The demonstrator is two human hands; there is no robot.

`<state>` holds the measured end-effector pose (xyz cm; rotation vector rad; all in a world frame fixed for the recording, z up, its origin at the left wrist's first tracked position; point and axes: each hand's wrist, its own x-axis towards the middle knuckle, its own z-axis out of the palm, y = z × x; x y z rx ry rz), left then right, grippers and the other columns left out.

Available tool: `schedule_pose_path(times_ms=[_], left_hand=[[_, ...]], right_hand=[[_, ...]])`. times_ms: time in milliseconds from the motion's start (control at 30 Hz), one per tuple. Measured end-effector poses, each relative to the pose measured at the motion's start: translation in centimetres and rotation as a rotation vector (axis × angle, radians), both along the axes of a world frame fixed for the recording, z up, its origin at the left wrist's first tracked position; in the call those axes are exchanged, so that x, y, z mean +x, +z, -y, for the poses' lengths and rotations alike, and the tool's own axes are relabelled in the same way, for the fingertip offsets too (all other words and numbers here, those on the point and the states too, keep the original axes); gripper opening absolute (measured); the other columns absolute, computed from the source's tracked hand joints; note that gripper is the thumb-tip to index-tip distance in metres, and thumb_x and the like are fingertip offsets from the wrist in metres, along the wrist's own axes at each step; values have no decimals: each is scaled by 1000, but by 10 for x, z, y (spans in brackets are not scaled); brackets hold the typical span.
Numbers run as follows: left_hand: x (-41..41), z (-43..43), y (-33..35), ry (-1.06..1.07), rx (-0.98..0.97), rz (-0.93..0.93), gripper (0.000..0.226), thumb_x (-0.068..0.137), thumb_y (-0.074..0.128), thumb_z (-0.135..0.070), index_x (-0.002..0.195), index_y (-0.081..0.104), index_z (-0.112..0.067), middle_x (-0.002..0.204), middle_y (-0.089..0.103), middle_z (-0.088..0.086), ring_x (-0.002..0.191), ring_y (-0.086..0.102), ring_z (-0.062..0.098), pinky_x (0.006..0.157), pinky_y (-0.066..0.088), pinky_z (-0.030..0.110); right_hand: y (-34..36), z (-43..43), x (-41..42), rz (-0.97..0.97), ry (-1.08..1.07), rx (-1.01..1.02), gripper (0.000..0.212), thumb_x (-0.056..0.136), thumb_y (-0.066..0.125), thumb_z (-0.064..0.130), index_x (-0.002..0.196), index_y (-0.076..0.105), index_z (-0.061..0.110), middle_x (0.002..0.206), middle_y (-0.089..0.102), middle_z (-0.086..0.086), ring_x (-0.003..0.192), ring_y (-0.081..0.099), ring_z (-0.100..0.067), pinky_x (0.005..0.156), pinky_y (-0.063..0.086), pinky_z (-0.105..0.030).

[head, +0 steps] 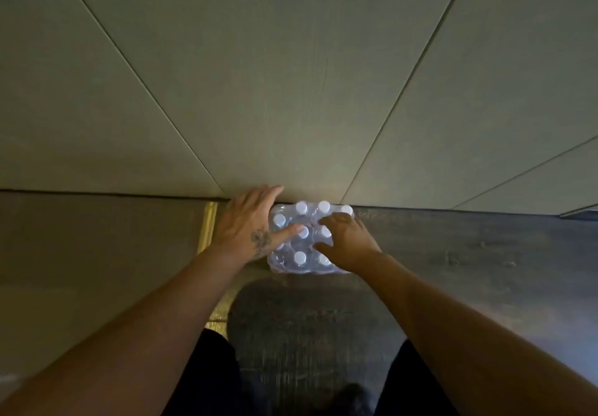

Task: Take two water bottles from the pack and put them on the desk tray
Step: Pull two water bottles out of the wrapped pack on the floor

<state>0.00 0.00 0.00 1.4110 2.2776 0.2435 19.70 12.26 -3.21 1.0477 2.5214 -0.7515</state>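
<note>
A shrink-wrapped pack of water bottles (299, 247) with white caps stands on the dark wood floor, pushed against the panelled wall. My left hand (250, 224) lies flat on the pack's left side, fingers spread, thumb stretched across the caps. My right hand (344, 240) rests on the pack's right side, fingers curled down over the wrap among the caps. Whether either hand grips a single bottle is unclear. No desk tray is in view.
A beige panelled wall (291, 75) rises right behind the pack. A brass strip (208, 221) in the floor divides grey carpet (97, 253) on the left from the dark wood floor (469, 270). My legs in black shorts (210, 376) show at the bottom.
</note>
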Motion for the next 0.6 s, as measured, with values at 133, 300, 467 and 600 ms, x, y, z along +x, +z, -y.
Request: schedule_pose_path(times_ms=[133, 300, 467, 600], left_hand=[[13, -5, -53, 71, 22, 323, 99, 90, 60, -80, 168, 19, -36, 177, 29, 0, 160, 34, 27, 123, 40, 53], [22, -10, -94, 231, 85, 526, 108, 86, 83, -58, 170, 18, -33, 177, 28, 2, 161, 32, 28, 124, 39, 58], [24, -17, -112, 285, 155, 558, 120, 75, 96, -47, 167, 20, -37, 175, 32, -1, 158, 34, 24, 120, 38, 48], [17, -15, -117, 95, 98, 538, 123, 68, 95, -60, 163, 18, -49, 175, 29, -8, 157, 33, 19, 117, 41, 48]], right_hand=[[-50, -2, -25, -47, 33, 36, 41, 99, 64, 40, 136, 63, 23, 137, 64, -6, 128, 58, -30, 105, 47, -45], [-97, -7, -45, 73, 195, 115, 57, 100, 59, 52, 151, 47, 30, 158, 52, -4, 148, 46, -28, 125, 27, -51], [-121, -13, -40, 60, 286, 266, 50, 98, 64, 47, 144, 49, 33, 152, 58, -1, 140, 55, -27, 120, 33, -49], [-120, -19, -42, -29, 279, 332, 39, 97, 63, 52, 130, 57, 33, 130, 73, 2, 116, 69, -23, 102, 44, -41]])
